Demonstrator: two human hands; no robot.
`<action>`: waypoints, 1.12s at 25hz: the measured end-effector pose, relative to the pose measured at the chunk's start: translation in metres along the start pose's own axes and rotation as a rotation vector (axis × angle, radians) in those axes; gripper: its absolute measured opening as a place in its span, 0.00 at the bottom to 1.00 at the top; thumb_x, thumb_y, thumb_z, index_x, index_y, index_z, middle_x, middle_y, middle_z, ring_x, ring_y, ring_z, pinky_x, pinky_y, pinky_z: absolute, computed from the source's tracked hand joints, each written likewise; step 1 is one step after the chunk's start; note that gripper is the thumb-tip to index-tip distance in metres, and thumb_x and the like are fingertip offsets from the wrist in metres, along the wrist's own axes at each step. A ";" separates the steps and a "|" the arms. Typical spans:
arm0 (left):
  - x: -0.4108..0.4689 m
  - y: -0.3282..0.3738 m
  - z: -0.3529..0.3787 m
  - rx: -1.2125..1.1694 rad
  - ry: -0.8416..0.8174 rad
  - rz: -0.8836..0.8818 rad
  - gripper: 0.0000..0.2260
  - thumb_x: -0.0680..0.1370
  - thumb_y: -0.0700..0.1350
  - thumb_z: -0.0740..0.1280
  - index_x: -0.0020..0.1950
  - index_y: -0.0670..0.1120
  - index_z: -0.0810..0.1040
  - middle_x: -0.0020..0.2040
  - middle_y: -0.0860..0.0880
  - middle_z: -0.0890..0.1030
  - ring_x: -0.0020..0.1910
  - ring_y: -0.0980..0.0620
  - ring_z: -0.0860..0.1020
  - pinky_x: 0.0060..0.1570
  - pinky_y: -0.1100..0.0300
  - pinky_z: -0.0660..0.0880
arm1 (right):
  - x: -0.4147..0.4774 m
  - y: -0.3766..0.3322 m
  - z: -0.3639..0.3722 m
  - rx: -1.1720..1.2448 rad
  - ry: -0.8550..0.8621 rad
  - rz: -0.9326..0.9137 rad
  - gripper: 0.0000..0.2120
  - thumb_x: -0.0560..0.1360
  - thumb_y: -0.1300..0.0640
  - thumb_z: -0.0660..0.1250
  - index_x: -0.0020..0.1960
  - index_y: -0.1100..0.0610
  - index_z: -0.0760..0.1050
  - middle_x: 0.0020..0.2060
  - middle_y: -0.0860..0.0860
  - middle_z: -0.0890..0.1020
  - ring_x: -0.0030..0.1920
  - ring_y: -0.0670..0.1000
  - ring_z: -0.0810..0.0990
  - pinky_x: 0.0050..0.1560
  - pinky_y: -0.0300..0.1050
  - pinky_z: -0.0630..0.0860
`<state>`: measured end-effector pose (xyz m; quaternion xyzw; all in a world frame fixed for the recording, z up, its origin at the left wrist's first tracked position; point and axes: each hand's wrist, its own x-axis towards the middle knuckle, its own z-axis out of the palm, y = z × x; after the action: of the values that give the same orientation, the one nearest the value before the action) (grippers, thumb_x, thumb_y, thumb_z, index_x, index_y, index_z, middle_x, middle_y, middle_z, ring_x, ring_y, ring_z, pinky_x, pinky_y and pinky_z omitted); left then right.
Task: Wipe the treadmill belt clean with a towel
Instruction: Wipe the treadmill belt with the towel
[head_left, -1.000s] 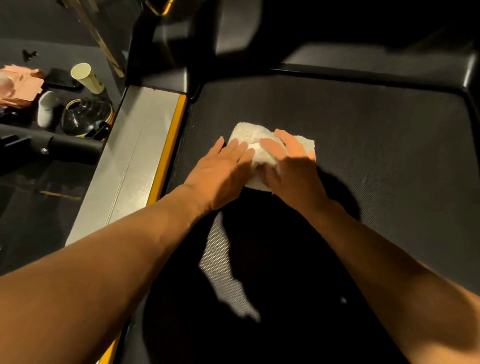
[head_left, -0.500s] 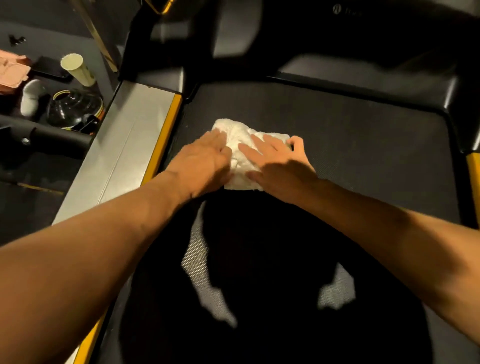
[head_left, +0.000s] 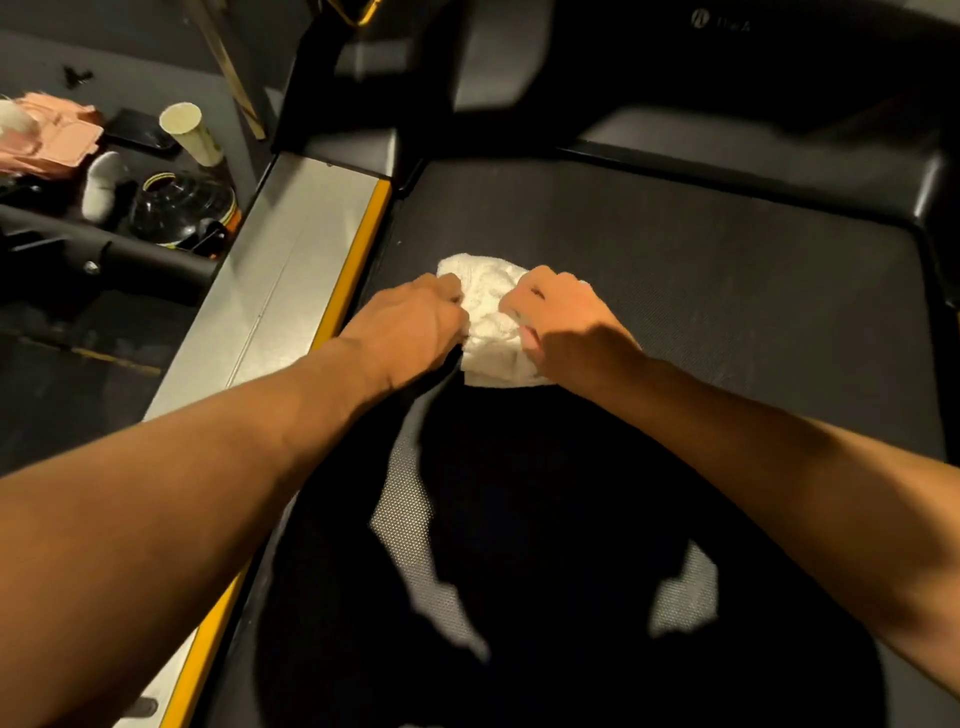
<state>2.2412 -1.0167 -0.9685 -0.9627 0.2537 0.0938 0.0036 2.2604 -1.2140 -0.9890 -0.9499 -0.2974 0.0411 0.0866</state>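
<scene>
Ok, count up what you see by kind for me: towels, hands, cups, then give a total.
Towels: 1, the white towel on the belt.
Hands: 2, left hand and right hand, both gripping it.
Cups: 1, a cream cup off to the left of the belt.
Total: 4.
</scene>
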 end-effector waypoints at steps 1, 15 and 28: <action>-0.001 -0.004 -0.001 -0.003 0.003 -0.011 0.09 0.79 0.44 0.61 0.51 0.44 0.81 0.57 0.45 0.74 0.51 0.44 0.75 0.44 0.49 0.76 | 0.013 -0.002 -0.002 0.002 -0.049 0.047 0.15 0.74 0.65 0.61 0.59 0.57 0.74 0.55 0.57 0.73 0.50 0.59 0.73 0.49 0.56 0.74; -0.011 -0.033 -0.005 0.004 -0.103 -0.184 0.19 0.80 0.57 0.58 0.67 0.51 0.70 0.57 0.44 0.72 0.55 0.44 0.74 0.47 0.49 0.77 | 0.031 -0.063 0.023 0.035 0.088 0.229 0.17 0.79 0.58 0.58 0.68 0.54 0.66 0.65 0.57 0.68 0.60 0.59 0.69 0.55 0.52 0.65; -0.020 -0.028 0.000 -0.304 0.079 -0.190 0.14 0.73 0.47 0.70 0.53 0.42 0.72 0.48 0.45 0.74 0.43 0.49 0.70 0.44 0.59 0.66 | 0.023 -0.063 0.026 0.177 0.171 -0.022 0.11 0.72 0.60 0.63 0.53 0.56 0.79 0.52 0.57 0.78 0.46 0.61 0.75 0.43 0.54 0.74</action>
<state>2.2376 -0.9825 -0.9660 -0.9748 0.1446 0.0923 -0.1429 2.2410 -1.1461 -1.0029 -0.9352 -0.2947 -0.0148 0.1957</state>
